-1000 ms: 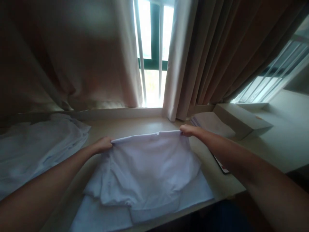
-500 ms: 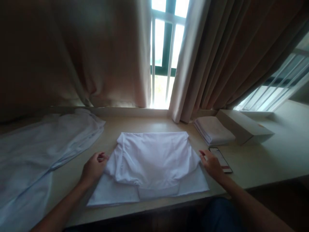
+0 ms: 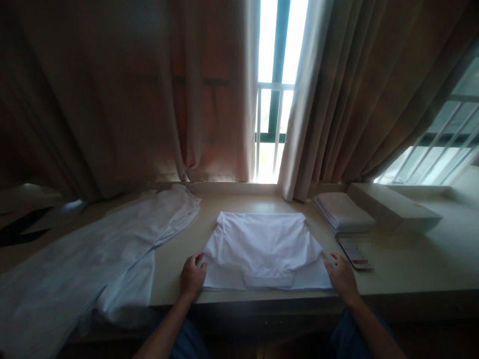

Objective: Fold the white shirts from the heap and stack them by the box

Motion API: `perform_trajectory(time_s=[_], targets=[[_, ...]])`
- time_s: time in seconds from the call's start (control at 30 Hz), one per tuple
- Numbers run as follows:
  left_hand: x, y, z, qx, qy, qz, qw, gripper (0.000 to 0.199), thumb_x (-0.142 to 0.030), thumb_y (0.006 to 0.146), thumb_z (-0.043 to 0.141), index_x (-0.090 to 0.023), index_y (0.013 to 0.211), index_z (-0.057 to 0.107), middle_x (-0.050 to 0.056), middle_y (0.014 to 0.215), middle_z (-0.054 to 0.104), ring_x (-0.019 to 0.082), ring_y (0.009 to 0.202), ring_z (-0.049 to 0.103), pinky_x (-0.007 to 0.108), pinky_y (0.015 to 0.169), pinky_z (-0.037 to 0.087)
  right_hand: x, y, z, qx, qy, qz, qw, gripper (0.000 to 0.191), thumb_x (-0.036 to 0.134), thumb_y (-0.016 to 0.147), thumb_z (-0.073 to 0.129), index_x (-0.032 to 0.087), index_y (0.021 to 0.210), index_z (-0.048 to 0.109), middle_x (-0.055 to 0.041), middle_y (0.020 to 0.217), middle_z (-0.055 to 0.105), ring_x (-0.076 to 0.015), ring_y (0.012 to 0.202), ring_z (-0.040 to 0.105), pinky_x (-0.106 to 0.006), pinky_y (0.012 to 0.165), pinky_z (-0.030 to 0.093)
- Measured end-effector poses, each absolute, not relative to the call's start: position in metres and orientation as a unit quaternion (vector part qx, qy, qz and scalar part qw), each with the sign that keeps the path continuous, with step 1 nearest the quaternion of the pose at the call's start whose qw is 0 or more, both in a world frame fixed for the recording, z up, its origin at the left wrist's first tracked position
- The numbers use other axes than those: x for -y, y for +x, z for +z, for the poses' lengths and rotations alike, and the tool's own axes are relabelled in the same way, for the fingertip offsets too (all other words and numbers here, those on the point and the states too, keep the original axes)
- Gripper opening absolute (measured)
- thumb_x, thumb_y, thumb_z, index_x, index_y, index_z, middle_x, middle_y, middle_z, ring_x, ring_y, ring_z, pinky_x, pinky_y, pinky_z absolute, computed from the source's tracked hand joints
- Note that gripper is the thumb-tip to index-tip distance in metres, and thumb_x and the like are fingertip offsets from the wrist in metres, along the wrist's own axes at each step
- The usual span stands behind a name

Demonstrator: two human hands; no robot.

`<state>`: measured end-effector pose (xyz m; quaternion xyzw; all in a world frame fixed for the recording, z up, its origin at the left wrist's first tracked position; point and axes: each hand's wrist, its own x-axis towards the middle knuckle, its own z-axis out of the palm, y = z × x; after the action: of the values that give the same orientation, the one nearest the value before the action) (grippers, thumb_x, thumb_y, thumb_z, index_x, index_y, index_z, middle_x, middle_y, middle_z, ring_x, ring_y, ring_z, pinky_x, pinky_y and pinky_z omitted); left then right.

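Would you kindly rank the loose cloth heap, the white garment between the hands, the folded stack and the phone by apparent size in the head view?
1. Loose cloth heap
2. White garment
3. Folded stack
4. Phone

The person's bare left hand (image 3: 193, 276) and bare right hand (image 3: 342, 276) join slender, tapering, uncovered left forearm (image 3: 166, 326) and right forearm (image 3: 376, 326), while dark blue cloth (image 3: 191, 340), dim and softly rounded over the legs, shows beside each forearm, its weave too shadowed to tell.
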<state>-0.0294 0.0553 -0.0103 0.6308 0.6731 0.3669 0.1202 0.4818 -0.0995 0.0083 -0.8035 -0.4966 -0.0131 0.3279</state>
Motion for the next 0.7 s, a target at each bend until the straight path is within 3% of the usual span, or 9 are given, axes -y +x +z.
perform_trajectory(time_s=[0.4,0.6,0.7], targets=[[-0.048,-0.010,0.002,-0.669,0.673,0.313,0.037,0.041,-0.041,0.077,0.052,-0.015,0.107,0.059,0.014,0.108,0.060,0.031,0.109,0.053,0.041,0.100,0.038,0.110,0.455,0.033,0.609,-0.742,0.071,0.271,0.025,0.026,0.084,0.049,0.018,0.105,0.059,-0.0104,0.105,0.063,-0.0235,0.100,0.060,-0.035,0.088,0.046],[-0.051,-0.006,-0.003,-0.680,0.679,0.277,-0.011,0.044,-0.042,0.079,0.050,-0.013,0.112,0.057,0.015,0.111,0.059,0.030,0.108,0.053,0.040,0.100,0.037,0.096,0.441,0.044,0.646,-0.713,0.035,0.269,0.023,0.021,0.083,0.054,0.017,0.104,0.063,-0.0113,0.104,0.063,-0.0247,0.104,0.056,-0.036,0.094,0.040],[-0.053,-0.005,0.003,-0.682,0.687,0.249,-0.017,0.044,-0.040,0.079,0.051,-0.012,0.111,0.057,0.015,0.110,0.059,0.030,0.108,0.053,0.039,0.098,0.038,0.092,0.418,0.054,0.697,-0.663,0.081,0.262,0.018,0.021,0.082,0.058,0.018,0.097,0.066,-0.0086,0.099,0.063,-0.0228,0.101,0.055,-0.034,0.092,0.040]])
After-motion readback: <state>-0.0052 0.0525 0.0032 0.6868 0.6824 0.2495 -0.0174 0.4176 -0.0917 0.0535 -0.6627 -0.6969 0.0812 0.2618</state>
